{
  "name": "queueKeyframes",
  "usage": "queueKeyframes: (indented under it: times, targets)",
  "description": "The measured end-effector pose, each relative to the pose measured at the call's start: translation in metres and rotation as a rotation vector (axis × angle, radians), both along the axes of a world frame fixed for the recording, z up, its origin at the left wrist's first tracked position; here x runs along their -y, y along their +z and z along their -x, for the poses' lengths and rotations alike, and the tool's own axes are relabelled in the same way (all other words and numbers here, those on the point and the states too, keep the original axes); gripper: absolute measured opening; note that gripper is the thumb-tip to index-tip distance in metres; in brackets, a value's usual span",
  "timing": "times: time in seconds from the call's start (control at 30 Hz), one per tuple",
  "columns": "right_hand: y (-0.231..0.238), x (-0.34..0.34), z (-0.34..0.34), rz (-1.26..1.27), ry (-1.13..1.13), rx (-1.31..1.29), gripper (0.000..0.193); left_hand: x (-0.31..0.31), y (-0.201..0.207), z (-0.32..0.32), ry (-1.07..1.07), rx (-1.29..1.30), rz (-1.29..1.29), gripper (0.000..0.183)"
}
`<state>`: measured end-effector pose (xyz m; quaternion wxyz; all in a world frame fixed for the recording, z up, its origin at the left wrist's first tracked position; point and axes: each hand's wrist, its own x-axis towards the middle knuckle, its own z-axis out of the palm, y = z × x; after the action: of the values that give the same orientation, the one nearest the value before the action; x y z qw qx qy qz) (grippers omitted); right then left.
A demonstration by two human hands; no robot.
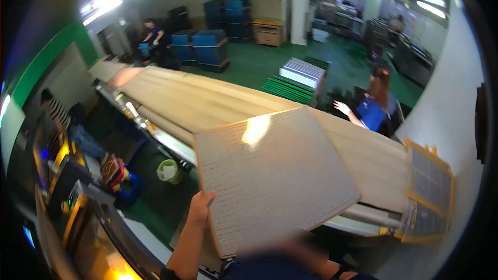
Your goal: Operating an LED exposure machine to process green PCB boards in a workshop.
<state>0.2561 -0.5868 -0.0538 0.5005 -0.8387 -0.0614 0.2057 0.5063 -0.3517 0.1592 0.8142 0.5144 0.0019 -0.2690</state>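
A large, flat, pale grey panel (277, 181) with rows of small dark marks and a thin tan edge is held up in front of me, tilted. Light glares off its far part. My left hand (199, 208) is closed on the panel's left edge, thumb on the upper face. Of my right arm only a piece of forearm shows at the lower edge; that hand is hidden, and its grip does not show. Beneath and beyond the panel runs a long beige conveyor belt (207, 98).
Yellow-edged dark framed panels (428, 192) stand at the belt's right end. A person in blue (376, 103) with a white glove sits across the belt. Behind are green racks (288, 89) and blue crates (210, 49). At left are a green bin (169, 171), machinery and another person (72, 119).
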Motion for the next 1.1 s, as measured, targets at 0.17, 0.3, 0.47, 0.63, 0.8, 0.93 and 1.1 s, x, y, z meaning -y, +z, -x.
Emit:
queueKeyframes:
  times: [0.17,0.3,0.47,0.63,0.8,0.93,1.1]
  targets:
    - [-0.012,-0.019,-0.056,0.0,0.1,0.127,0.031,-0.158,-0.037,0.068,0.545,0.027,0.005,0.032]
    - [-0.007,-0.034,-0.08,-0.122,0.119,-0.246,0.033,-0.235,-0.068,0.182,1.15,-0.081,0.018,0.028]
    - [0.005,-0.109,-0.119,-0.047,0.579,-0.251,0.035,-0.292,-0.152,0.314,1.574,0.051,0.245,0.026]
    - [-0.009,-0.184,-0.161,0.005,0.775,-0.21,0.037,-0.331,-0.2,0.359,2.143,-0.058,0.283,0.03]
    - [0.041,-0.317,-0.17,0.212,0.995,-0.117,0.037,-0.393,-0.314,0.435,2.324,-0.26,-0.467,0.031]
    - [0.083,-0.431,-0.168,0.335,1.227,0.121,0.032,-0.409,-0.253,0.43,2.449,-0.307,0.584,0.027]
    - [0.205,-0.589,-0.147,-0.011,1.129,0.578,0.014,-0.399,-0.219,0.473,1.801,-0.607,0.166,0.041]
